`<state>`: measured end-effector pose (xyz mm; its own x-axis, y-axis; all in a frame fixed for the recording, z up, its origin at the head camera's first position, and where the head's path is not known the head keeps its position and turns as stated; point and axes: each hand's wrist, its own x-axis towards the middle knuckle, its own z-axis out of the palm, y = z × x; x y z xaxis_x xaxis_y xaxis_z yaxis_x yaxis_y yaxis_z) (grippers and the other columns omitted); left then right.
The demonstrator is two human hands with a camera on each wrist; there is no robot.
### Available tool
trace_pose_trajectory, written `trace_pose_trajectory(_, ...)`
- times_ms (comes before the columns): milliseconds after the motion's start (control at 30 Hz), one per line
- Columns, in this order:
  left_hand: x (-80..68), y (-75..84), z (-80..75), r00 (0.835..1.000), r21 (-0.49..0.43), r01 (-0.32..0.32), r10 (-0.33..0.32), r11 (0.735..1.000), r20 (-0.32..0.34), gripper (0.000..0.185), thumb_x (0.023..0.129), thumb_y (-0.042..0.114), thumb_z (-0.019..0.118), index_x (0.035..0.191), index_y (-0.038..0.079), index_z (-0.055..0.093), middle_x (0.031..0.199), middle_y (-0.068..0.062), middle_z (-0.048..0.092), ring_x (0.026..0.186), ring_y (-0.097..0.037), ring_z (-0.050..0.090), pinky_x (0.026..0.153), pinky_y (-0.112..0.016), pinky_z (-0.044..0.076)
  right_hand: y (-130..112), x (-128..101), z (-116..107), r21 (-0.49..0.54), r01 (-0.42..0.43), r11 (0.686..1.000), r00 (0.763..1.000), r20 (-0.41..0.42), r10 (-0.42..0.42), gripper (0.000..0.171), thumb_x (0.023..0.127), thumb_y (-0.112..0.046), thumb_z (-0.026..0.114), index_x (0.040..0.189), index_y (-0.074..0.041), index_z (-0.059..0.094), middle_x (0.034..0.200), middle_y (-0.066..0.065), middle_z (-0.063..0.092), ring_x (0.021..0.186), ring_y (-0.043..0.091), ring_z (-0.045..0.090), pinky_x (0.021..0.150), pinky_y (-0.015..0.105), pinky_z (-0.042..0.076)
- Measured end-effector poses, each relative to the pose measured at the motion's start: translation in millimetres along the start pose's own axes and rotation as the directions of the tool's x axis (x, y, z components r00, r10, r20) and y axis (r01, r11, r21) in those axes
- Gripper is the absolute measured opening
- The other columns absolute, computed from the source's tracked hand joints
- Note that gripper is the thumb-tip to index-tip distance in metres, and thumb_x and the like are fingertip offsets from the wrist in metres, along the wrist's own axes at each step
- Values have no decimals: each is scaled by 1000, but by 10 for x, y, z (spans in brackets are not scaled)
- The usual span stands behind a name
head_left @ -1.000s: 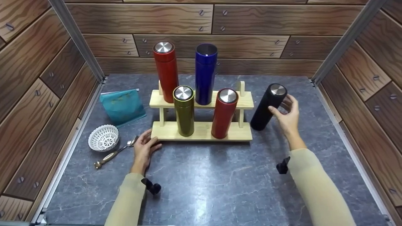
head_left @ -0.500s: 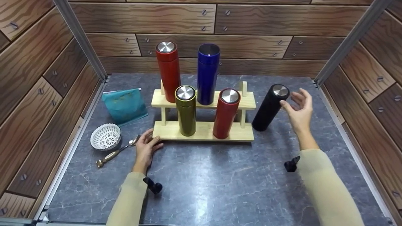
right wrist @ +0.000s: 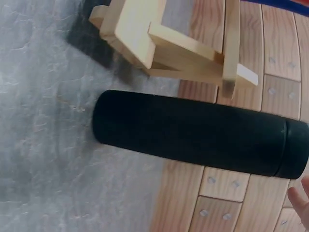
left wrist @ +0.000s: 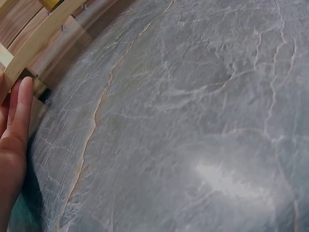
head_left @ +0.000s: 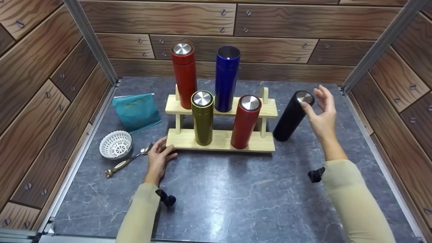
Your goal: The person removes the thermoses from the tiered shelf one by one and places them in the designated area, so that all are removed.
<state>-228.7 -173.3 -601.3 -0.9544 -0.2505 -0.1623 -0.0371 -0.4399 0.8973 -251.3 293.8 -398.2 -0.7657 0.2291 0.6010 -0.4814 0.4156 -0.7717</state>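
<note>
At the lower shelf's left front corner, my left hand holds a two-tier wooden rack, its thumb at the front edge. In the left wrist view, fingers extend beside the shelf's underside. A black thermos flask with a steel-topped lid stands on the table to the right of the rack. My right hand is spread beside its top, the thumb overlapping the lid in the head view. The right wrist view shows the black flask's full side, with fingertips near the lid end.
Red and blue flasks stand on the upper shelf; olive-green and red ones stand on the lower. To the left lie a teal pouch, a white woven bowl and a spoon-like utensil. Wood-patterned walls surround the table.
My right hand has let go of the black flask, drawn off to the right, then brought its thumb back over the lid. The left hand stays at the rack's corner.
</note>
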Motion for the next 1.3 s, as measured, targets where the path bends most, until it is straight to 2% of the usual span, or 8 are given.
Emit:
trace_pose_trajectory(133,5,-1,6,1000,-4,-1,1,1000,-3,50,79,-7,68,126,4,53,113,-18,55,80,-22,63,64,-41,59,-87,19,91,-7,72,997,997,36,-72,57,80,5,69,130,9,43,123,27,52,111,32,50,99,47,41)
trace_pose_trajectory(233,7,-7,4,1000,-6,-4,4,1000,3,50,80,-7,68,127,4,53,114,-18,54,80,-22,63,65,-41,59,-55,58,159,-8,99,995,994,51,-99,57,80,2,70,131,6,44,122,23,54,104,28,53,96,42,43)
trace_pose_trajectory(333,10,-8,5,1000,2,3,-3,1000,0,50,80,-6,68,126,5,53,115,-18,55,80,-22,64,66,-41,59,11,110,221,-33,108,994,991,80,-105,58,80,-4,72,133,-2,46,124,17,55,106,21,53,96,38,44)
trace_pose_trajectory(400,11,-6,5,1000,5,8,-8,1000,-9,49,80,-6,68,125,5,54,114,-18,55,81,-23,64,66,-41,59,33,141,270,-37,114,993,989,100,-110,59,80,-5,72,133,-6,46,124,15,56,110,23,52,95,35,45)
trace_pose_trajectory(600,14,0,32,1000,34,16,-16,999,-3,49,80,-4,68,126,7,54,116,-17,55,84,-24,63,68,-41,59,-307,155,400,19,165,986,977,132,-166,54,80,3,69,129,7,45,118,25,56,110,28,53,90,25,46)
trace_pose_trajectory(700,8,-3,22,1000,47,17,-17,999,-5,48,81,-3,68,126,8,55,116,-16,55,85,-24,63,70,-41,59,-413,154,476,46,184,982,969,157,-189,52,81,4,68,127,11,44,117,28,55,109,34,53,93,30,46)
trace_pose_trajectory(867,5,-8,0,1000,33,4,-3,999,-10,47,80,-4,68,124,8,56,115,-16,56,85,-24,62,69,-42,59,-514,168,622,98,191,977,959,195,-207,51,82,5,66,126,13,42,117,29,55,108,41,51,96,39,46)
trace_pose_trajectory(1300,-3,-4,-5,1000,15,-16,16,1000,7,48,80,-5,68,125,5,55,112,-17,56,82,-23,63,66,-41,59,-769,288,935,122,219,968,931,271,-244,52,82,0,68,127,10,44,118,25,57,108,35,54,92,32,48)
